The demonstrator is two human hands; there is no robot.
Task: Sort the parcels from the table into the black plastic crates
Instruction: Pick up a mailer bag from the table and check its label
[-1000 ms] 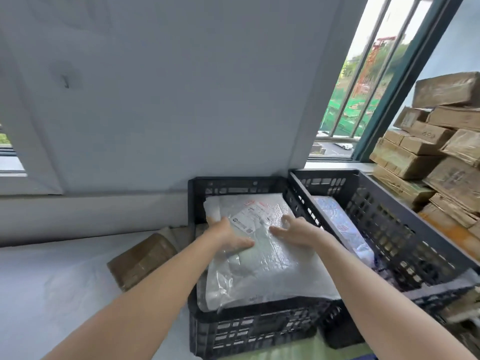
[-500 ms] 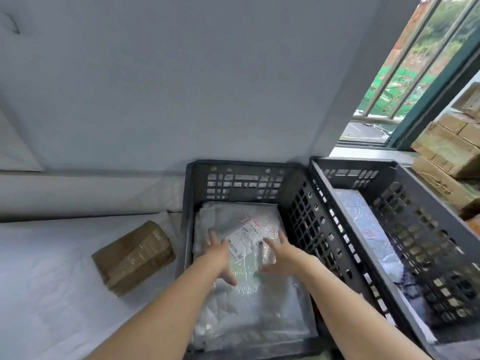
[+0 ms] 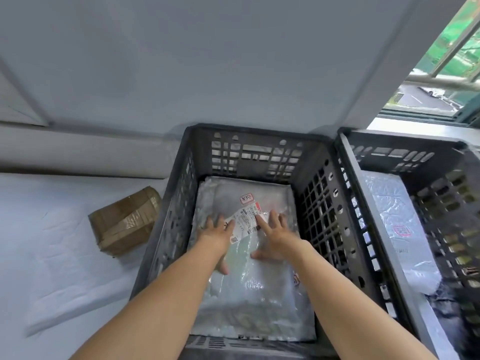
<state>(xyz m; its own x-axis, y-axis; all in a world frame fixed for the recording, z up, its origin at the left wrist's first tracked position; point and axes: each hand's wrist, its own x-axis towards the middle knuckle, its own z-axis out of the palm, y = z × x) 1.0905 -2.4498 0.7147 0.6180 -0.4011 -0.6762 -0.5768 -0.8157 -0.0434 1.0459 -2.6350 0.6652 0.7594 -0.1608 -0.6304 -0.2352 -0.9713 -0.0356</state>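
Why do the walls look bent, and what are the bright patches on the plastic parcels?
Head view: the wide-angle lens bows the wall edges and flares the left crate outward. Daylight from the window glares off the wrinkled parcel under the hands and off the parcel in the right crate. The frame's lower right is blurred.

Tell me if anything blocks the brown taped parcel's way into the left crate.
Only the crate's own left wall: the brown taped cardboard parcel lies on the white table outside the left black plastic crate, so it must be lifted over the rim.
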